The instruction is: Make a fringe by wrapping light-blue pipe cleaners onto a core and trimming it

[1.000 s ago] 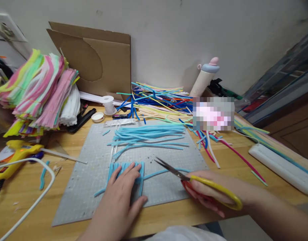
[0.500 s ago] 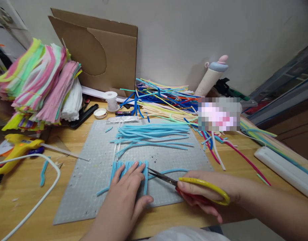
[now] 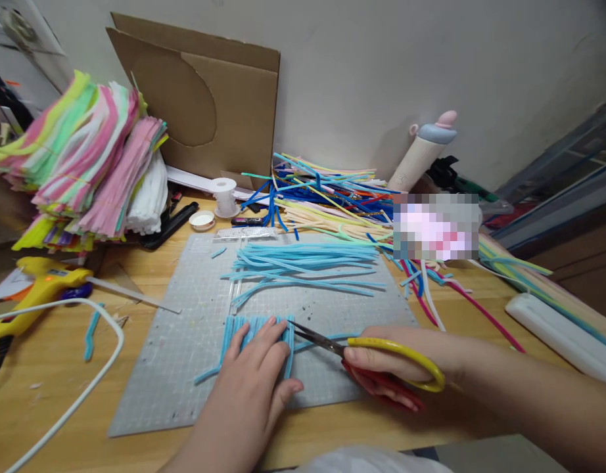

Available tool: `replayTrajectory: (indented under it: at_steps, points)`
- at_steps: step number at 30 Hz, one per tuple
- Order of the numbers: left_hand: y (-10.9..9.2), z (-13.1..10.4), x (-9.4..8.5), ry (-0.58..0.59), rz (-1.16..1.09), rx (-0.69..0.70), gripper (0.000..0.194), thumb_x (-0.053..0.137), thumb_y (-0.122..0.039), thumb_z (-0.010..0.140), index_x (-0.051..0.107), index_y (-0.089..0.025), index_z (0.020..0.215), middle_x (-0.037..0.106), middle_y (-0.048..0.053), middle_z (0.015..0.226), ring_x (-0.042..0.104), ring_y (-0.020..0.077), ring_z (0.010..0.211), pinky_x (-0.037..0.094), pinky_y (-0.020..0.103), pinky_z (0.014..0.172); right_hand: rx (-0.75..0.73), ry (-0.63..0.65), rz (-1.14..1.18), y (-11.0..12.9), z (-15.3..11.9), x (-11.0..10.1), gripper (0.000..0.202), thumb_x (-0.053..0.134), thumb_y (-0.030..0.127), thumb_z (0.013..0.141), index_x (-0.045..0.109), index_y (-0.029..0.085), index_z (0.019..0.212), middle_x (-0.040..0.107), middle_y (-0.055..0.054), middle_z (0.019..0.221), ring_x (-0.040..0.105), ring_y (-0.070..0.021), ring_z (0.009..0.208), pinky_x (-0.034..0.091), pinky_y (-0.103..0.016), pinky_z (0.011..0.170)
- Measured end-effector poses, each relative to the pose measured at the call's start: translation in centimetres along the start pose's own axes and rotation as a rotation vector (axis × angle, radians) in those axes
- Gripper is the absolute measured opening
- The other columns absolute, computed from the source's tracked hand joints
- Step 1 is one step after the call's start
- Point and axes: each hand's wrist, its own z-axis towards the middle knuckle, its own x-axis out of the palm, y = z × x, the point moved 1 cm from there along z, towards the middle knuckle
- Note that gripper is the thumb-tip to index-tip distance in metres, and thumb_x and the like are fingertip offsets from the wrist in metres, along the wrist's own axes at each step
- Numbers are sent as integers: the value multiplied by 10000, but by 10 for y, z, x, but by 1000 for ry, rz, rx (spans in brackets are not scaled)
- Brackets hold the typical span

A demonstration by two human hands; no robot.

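Note:
My left hand [image 3: 258, 368] lies spread and flat on a woven panel of light-blue pipe cleaners [image 3: 233, 328], pressing it to the grey cutting mat [image 3: 160, 394]. Much of the panel is hidden under the fingers. One pipe cleaner end [image 3: 207, 376] sticks out to the left, and another strand [image 3: 327, 339] runs out to the right, passing behind the blades. My right hand [image 3: 382, 361] is closed round scissors [image 3: 323, 341] with yellow and red handles. Their blades are parted, and the tips reach the panel's upper right edge. Farther back lies a bundle of loose light-blue pipe cleaners [image 3: 307, 259].
A yellow glue gun [image 3: 41, 289] with a white cable [image 3: 110, 368] lies at left, below stacked pipe-cleaner bundles [image 3: 86, 164]. Cardboard [image 3: 244, 112] leans on the wall. A spool [image 3: 225, 197], mixed pipe cleaners [image 3: 332, 194] and a bottle [image 3: 416, 157] stand or lie behind the mat.
The scissors have moved slightly left and up, so their tips now meet the panel's upper right edge. My left hand stays on the panel. The whole view has shifted a little.

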Motion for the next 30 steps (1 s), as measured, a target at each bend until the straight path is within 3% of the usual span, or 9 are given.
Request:
replayTrajectory:
  at_steps: [8, 15, 20, 30]
  points:
    - [2, -1, 3, -26, 14, -3, 176, 497, -329, 872, 558, -228, 1002, 501, 113, 1290, 420, 291, 1241, 336, 592, 1019, 46, 133, 135, -3, 6, -7, 610, 371, 692, 810, 521, 128, 633, 501, 17, 483, 500, -85, 355, 388, -177, 353]
    - [2, -1, 3, -31, 15, -4, 184, 495, -334, 874, 547, -234, 1020, 494, 112, 1296, 417, 291, 1242, 349, 595, 1010, 57, 192, 106, 1, 4, -11, 538, 450, 608, 832, 538, 112, 642, 542, -5, 485, 512, -73, 401, 412, -161, 413]
    - [2, -1, 3, -30, 24, 11, 166, 483, -314, 879, 552, -227, 1002, 501, 125, 1272, 433, 296, 1226, 360, 611, 989, 113, 140, 223, -3, 8, -9, 556, 472, 671, 776, 543, 127, 688, 477, 31, 436, 439, -66, 330, 336, -151, 323]
    - [3, 0, 1, -38, -2, -2, 165, 491, -304, 872, 569, -231, 997, 507, 116, 1271, 435, 293, 1225, 362, 594, 997, 75, 102, 198, 1, 4, -10, 586, 383, 709, 793, 487, 152, 645, 421, 45, 447, 402, -58, 336, 329, -163, 336]
